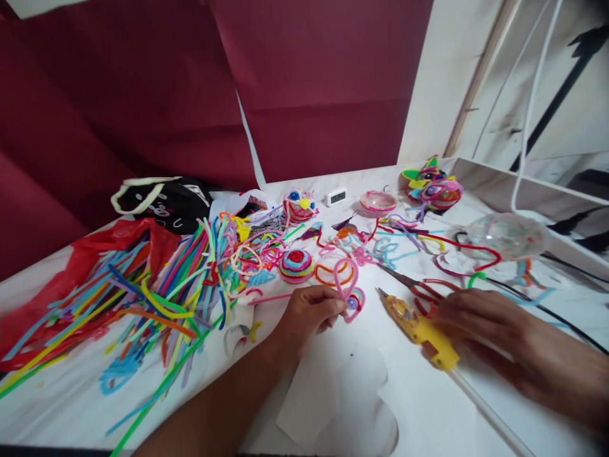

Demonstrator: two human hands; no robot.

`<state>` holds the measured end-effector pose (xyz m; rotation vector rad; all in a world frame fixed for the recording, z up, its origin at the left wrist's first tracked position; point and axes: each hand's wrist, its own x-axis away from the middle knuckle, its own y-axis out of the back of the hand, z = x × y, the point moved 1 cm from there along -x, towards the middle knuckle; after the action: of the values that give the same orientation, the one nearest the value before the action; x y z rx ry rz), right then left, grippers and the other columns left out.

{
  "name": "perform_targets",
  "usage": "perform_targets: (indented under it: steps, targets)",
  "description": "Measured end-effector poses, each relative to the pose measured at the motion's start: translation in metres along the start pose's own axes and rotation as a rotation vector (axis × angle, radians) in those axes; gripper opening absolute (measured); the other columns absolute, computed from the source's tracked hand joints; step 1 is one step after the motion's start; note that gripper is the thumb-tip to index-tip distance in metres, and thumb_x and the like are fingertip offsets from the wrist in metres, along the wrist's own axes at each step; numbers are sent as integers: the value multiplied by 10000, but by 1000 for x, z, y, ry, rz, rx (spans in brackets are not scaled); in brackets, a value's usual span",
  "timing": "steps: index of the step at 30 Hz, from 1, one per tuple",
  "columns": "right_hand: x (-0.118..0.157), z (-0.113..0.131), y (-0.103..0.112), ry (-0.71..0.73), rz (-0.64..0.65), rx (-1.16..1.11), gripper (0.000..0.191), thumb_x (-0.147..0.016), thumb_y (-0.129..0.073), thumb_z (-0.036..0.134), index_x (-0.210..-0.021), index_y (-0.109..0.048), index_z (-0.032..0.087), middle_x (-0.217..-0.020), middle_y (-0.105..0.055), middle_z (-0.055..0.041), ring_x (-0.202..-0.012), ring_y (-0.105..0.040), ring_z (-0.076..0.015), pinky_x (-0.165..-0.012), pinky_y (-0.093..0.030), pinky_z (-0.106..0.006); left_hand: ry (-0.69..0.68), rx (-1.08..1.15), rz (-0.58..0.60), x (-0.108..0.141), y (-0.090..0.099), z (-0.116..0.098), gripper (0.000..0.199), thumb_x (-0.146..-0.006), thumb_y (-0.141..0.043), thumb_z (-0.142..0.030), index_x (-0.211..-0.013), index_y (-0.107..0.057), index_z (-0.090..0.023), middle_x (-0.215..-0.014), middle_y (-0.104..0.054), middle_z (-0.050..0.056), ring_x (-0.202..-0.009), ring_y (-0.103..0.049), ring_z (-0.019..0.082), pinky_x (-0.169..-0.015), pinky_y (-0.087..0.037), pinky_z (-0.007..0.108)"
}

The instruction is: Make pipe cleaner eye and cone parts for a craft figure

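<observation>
My left hand (311, 311) pinches a looped pink pipe cleaner (343, 279) over the table. A purple-blue bead (352, 303) sits in its lower loop, and a straight pink length sticks out to the left. At the right, my right hand (495, 330) is blurred, its fingertips over the orange handles of the scissors (419, 289). How far its fingers close on them is hidden. Just left of that hand lies a yellow glue gun (423, 333), nozzle pointing away from me. White paper (333, 400) lies below my left hand.
Many coloured pipe cleaners (185, 273) spill from a red plastic bag (85, 254) at the left. Behind stand a black bag (162, 204), a small digital clock (335, 197) and decorated round crafts (299, 206). A clear plastic piece (507, 236) and cables lie right.
</observation>
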<state>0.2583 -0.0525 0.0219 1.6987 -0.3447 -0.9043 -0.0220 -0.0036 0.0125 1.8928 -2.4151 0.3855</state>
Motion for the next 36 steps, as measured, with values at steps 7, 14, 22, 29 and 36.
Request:
perform_targets:
  steps: [7,14,22,29,36]
  targets:
    - [-73,-8,4,-169,165,-310,277,-871,-444,199,-1080,-622,158,-1091,-640,-113,-998,-602,-208,-855,-499,-332,-59,-16,-14,-5,9,-2,105,-664,-655,-219,-597,-645,-138,-465,-491,-29,-420,-345,48,-402,-174,199]
    - [-149,-18,-41,-144,251,-331,537,-793,-556,293,-1289,-466,105,-1279,-549,-164,-1156,-534,-263,-947,-435,-371,-114,-8,-148,-13,22,-5,103,-682,-658,-240,-632,-647,-150,-538,-540,-20,-446,-379,46,-421,-217,194]
    - [-181,-10,-70,-76,347,-321,617,-711,-629,383,-1240,-483,102,-1133,-617,-172,-994,-599,-277,-820,-463,-345,-135,3,-223,-14,24,-7,108,-661,-658,-249,-618,-636,-152,-530,-550,-21,-436,-391,48,-408,-243,187]
    - [-187,-10,-70,-104,330,-309,668,-648,-661,439,-1205,-499,107,-1038,-648,-158,-916,-622,-286,-762,-473,-337,-152,15,-222,-15,24,-5,110,-669,-658,-253,-627,-642,-152,-552,-585,-11,-441,-409,49,-401,-249,177]
    - [-183,-30,-41,-233,178,-390,748,-643,-673,401,-1293,-437,115,-1170,-605,-153,-1015,-597,-287,-852,-465,-358,-133,32,-237,-15,23,-5,88,-656,-673,-234,-630,-655,-152,-582,-626,6,-433,-419,45,-401,-258,174]
